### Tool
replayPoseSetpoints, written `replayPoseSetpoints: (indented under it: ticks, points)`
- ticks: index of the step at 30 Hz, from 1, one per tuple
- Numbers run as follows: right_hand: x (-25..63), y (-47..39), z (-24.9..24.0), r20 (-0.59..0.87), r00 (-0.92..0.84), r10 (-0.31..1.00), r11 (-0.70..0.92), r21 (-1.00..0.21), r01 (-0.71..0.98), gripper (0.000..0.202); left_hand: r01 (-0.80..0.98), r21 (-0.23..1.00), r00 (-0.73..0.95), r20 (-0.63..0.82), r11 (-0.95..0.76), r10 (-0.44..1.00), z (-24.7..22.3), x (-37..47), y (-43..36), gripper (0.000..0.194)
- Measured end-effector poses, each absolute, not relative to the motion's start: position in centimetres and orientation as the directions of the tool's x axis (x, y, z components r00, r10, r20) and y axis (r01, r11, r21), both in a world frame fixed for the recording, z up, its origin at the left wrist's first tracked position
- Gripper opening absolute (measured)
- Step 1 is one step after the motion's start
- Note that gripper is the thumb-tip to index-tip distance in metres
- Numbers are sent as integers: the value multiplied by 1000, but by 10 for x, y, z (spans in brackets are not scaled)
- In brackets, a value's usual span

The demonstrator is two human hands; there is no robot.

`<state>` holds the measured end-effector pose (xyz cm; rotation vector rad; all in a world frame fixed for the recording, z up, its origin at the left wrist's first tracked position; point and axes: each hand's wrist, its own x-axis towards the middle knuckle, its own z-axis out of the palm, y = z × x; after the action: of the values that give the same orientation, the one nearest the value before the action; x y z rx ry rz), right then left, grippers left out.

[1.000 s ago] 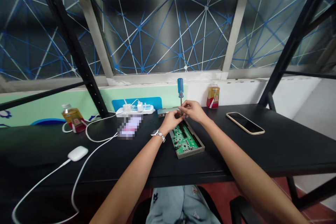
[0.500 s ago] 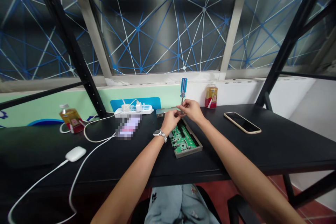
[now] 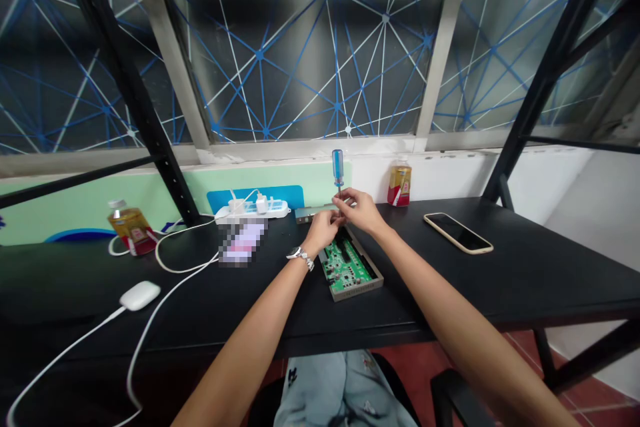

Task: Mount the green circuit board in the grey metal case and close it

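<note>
A screwdriver with a blue handle [image 3: 338, 167] stands nearly upright, its shaft pointing down between my hands. My right hand [image 3: 361, 209] has its fingers closed round the shaft. My left hand [image 3: 323, 230] is pinched near the lower end of the shaft, its fingertips touching those of my right hand; what it holds is too small to make out. Below both hands a green circuit board [image 3: 350, 271] lies in a grey metal case [image 3: 359, 289], its far end covered by my hands. Behind them rests a flat metal piece [image 3: 307, 213].
A white power strip [image 3: 253, 210] and a blurred phone [image 3: 243, 242] lie left of the hands. Farther left are a drink bottle [image 3: 131, 227], cables and a white charger [image 3: 141, 295]. A second bottle [image 3: 399, 184] and a phone [image 3: 459, 233] are on the right.
The screwdriver's handle has tipped slightly to the left and now stands more upright over my hands. Both hands keep nearly the same place, and the whole view has shifted a little.
</note>
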<state>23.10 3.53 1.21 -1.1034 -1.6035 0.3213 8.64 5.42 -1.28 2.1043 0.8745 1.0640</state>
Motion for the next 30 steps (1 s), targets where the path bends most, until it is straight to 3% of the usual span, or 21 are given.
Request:
replayPoseSetpoints:
  ticks: [4, 9, 15, 18, 22, 26, 30]
  points:
    - [233, 35, 13, 641, 40, 766, 564, -701, 437, 25, 195, 769, 464, 474, -608, 748, -15, 86, 54, 17]
    - [229, 36, 12, 640, 165, 751, 510, -720, 471, 24, 252, 782, 335, 482, -570, 809, -16, 87, 53, 13]
    - [231, 39, 14, 626, 74, 776, 532, -714, 456, 27, 180, 772, 495, 464, -609, 734, -16, 88, 56, 16]
    - [231, 37, 16, 630, 46, 775, 559, -718, 415, 25, 203, 762, 439, 490, -615, 753, -16, 89, 53, 16]
    - [225, 35, 16, 600, 168, 782, 512, -773, 375, 29, 238, 794, 341, 471, -560, 813, -14, 89, 49, 13]
    - [223, 35, 19, 606, 214, 766, 497, -770, 401, 32, 202, 788, 461, 448, -582, 766, -12, 88, 52, 13]
    - [231, 34, 31, 623, 70, 779, 585, -762, 276, 42, 111, 848, 526, 393, -519, 754, -12, 88, 56, 16]
